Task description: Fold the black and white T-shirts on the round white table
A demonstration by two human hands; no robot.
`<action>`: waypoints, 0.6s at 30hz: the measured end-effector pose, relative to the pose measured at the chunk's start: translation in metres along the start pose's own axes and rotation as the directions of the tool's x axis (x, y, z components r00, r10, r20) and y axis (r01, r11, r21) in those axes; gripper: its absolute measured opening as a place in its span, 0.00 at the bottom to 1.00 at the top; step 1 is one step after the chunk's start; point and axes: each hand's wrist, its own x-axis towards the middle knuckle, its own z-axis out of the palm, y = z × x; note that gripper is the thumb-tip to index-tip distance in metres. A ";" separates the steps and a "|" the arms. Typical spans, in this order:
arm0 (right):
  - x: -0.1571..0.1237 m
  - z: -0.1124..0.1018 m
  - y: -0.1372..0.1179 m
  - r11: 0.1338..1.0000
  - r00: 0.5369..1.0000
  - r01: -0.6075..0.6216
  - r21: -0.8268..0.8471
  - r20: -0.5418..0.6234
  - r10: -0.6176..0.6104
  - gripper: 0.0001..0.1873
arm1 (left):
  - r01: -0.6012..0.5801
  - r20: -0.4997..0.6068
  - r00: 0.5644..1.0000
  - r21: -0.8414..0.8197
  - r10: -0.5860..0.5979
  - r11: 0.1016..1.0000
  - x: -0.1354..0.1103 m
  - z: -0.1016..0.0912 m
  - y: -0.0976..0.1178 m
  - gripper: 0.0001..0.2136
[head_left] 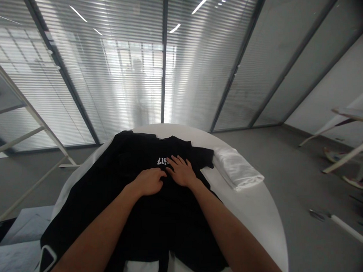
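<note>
A black T-shirt (pixel 179 224) lies spread over a round white table (pixel 257 221), its white chest print (pixel 161 161) partly under my fingers. My right hand (pixel 181 172) rests flat on the chest, fingers spread and covering part of the lettering. Close beside it, my left hand (pixel 150 181) lies on the same cloth, its fingers held together and pointing right toward the other hand. Its fingertips are not clear, but no raised fabric shows in it. More black fabric (pixel 90 196) runs down the table's left side.
A folded shiny white cloth (pixel 238 169) lies at the table's right edge. At left stand a pale metal frame (pixel 33 112) and paper-like sheets (pixel 26 227). Glass panels with blinds (pixel 131 90) close the far side. A white pole (pixel 350 229) is on the floor at right.
</note>
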 end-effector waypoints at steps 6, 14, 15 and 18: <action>0.000 0.000 -0.001 1.000 1.000 -0.003 0.009 -0.021 0.003 0.31 | 0.047 -0.104 0.992 -0.183 -0.067 0.982 0.003 -0.011 -0.006 0.18; -0.001 0.001 -0.002 1.000 0.997 -0.001 0.007 -0.073 0.002 0.29 | 0.561 -0.414 0.672 -0.258 -0.614 0.787 -0.025 -0.059 -0.063 0.17; -0.001 0.002 -0.001 1.000 0.997 0.001 0.008 -0.077 0.000 0.29 | 0.671 -0.409 0.585 -0.242 -0.700 0.701 -0.032 -0.062 -0.073 0.18; -0.001 0.002 -0.001 1.000 0.997 -0.004 0.006 -0.076 0.004 0.29 | 0.849 -0.290 0.403 -0.237 -0.868 0.473 -0.049 -0.063 -0.105 0.29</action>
